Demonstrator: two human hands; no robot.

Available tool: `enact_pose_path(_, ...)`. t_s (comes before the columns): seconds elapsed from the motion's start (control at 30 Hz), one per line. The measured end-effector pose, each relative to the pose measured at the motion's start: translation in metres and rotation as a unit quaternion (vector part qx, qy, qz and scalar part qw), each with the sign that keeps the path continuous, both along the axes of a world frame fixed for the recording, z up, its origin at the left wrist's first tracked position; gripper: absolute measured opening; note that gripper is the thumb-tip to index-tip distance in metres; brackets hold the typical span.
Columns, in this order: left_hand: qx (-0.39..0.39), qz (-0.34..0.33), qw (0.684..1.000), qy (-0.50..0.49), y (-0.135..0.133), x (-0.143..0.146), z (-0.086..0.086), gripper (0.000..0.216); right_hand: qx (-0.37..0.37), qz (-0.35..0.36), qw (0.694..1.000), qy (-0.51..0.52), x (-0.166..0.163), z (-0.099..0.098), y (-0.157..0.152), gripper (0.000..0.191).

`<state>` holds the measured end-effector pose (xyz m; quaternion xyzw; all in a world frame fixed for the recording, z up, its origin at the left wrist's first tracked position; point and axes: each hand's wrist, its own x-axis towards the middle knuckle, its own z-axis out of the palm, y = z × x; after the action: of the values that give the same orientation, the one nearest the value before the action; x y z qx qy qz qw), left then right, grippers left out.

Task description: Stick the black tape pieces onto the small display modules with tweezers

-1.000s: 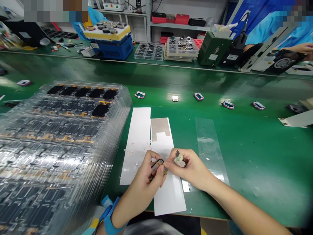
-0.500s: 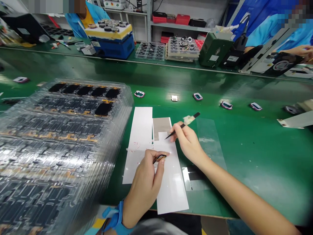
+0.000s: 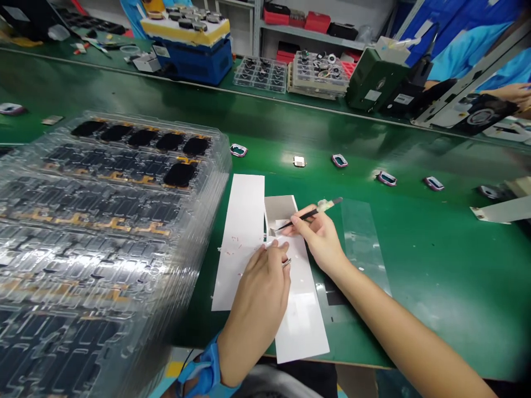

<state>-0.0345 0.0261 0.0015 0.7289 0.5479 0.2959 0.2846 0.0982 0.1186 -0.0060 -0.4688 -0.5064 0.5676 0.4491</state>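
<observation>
My right hand pinches black tweezers with a pale wrapping near the rear end. Their tip meets the lower edge of a grey sticker sheet on white paper. My left hand, a blue band at its wrist, lies palm down over that paper, fingertips close to the tweezer tip. A small thin part sticks out by its fingers; mostly hidden, it looks like a small display panel. Another white paper strip, with tiny red bits on it, lies to the left.
Stacked clear trays with black display panels fill the left side. Several small watch-like frames lie in a row behind the papers. Clear film lies right. A blue box stands on the back ledge; a co-worker's blue sleeve shows beyond.
My left hand has turned palm down and moved forward, hiding most of the small part. The tweezer tip has shifted slightly left, to the grey sheet's edge. The camera view has shifted.
</observation>
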Motion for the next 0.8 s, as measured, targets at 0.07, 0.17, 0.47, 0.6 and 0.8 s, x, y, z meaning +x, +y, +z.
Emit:
enact_pose_path(0.07,-0.001,0.003,1.000,0.000,0.000,0.000,0.000,0.017,-0.002,0.002,1.000,0.010,0.003,0.010,-0.001,0.041)
enact_pose_path(0.17,0.000,0.013,1.000,-0.010,0.000,0.000,0.001,0.017,-0.001,-0.006,1.000,0.025,0.011,0.027,-0.010,0.036)
enact_pose_path(0.47,-0.147,0.072,0.925,-0.344,-0.014,-0.001,0.017,0.006,0.155,-0.170,0.973,0.019,0.020,0.048,-0.087,0.009)
enact_pose_path(0.6,-0.222,0.029,0.855,-0.467,-0.021,0.005,0.024,0.009,0.169,-0.183,0.967,0.055,0.009,0.035,-0.109,0.009)
enact_pose_path(0.8,-0.247,0.032,0.831,-0.498,-0.022,0.009,0.023,0.023,0.164,-0.191,0.964,0.084,0.005,0.022,-0.111,0.011)
